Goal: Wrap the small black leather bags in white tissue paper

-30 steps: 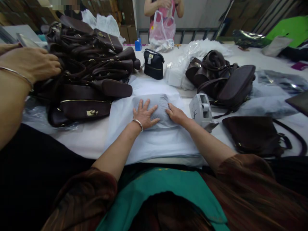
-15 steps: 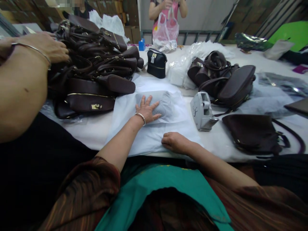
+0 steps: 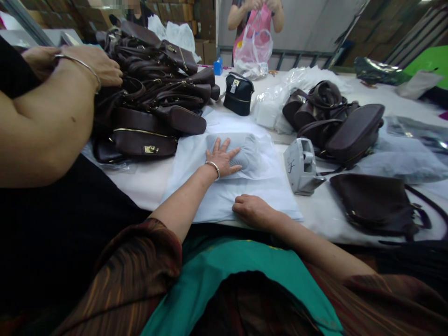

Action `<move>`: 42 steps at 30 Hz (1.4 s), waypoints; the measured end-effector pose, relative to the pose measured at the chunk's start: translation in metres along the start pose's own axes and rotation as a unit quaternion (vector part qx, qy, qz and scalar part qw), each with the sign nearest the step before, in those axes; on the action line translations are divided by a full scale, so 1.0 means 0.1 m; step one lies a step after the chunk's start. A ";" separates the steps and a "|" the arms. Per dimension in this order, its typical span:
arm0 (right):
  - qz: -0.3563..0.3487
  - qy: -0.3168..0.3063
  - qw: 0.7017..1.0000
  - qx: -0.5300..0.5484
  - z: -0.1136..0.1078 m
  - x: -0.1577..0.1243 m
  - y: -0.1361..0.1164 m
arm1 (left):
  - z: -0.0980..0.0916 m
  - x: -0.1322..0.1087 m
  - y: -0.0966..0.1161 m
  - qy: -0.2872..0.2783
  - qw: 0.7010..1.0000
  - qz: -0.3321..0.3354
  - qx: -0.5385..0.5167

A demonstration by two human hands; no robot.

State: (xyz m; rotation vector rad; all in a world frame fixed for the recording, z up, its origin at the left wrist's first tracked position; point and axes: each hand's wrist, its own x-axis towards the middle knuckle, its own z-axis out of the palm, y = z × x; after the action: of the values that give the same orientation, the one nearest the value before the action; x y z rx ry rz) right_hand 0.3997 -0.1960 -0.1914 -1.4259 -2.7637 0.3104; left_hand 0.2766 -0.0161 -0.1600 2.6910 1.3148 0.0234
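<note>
My left hand point(image 3: 223, 158) lies flat, fingers spread, on a rounded bulge point(image 3: 250, 148) covered by thin white paper. What is under the paper is hidden; it shows greyish through it. Close to the near edge of the white paper sheets point(image 3: 210, 203), my right hand point(image 3: 252, 209) rests with its fingers curled in. Whether it pinches the paper cannot be seen. Just right of the paper stands a grey-white tape dispenser point(image 3: 300, 165). A small black bag point(image 3: 238, 94) with a gold clasp sits beyond the sheets.
Dark brown handbags point(image 3: 150, 88) are heaped at left, where a co-worker's hand point(image 3: 93, 65) reaches in. More brown bags point(image 3: 350, 126) lie at right, one brown bag point(image 3: 374, 200) nearer me. Clear plastic point(image 3: 294, 88) lies behind. A person across the table holds a plastic bag point(image 3: 257, 46).
The view has shifted slightly, so the table things appear farther right. My left hand stays on the bulge; my right hand has slid a little left along the paper. The co-worker's forearm has moved.
</note>
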 end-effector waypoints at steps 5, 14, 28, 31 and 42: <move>0.012 -0.011 0.999 0.041 -0.12 0.02 0.06 | 0.00 -0.01 -0.01 0.005 1.000 0.003 -0.005; 0.009 0.047 0.994 0.094 -0.26 0.00 0.03 | -0.03 -0.01 0.01 -0.003 1.000 -0.002 -0.007; -0.010 0.031 0.998 0.053 -0.24 0.08 -0.02 | -0.01 0.00 0.01 0.000 1.000 -0.006 -0.010; 0.010 0.072 0.997 0.030 -0.31 0.09 0.02 | -0.01 0.00 0.00 0.007 1.000 -0.001 -0.010; 0.025 0.174 0.980 -0.094 -0.29 0.21 0.11 | -0.03 -0.02 -0.01 0.016 1.000 -0.001 -0.007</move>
State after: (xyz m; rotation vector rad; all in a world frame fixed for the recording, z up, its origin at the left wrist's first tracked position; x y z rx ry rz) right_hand 0.3988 -0.1678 -0.1664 -1.4270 -2.5274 -0.1891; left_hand 0.2740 -0.0169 -0.1576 2.6893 1.3220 0.0750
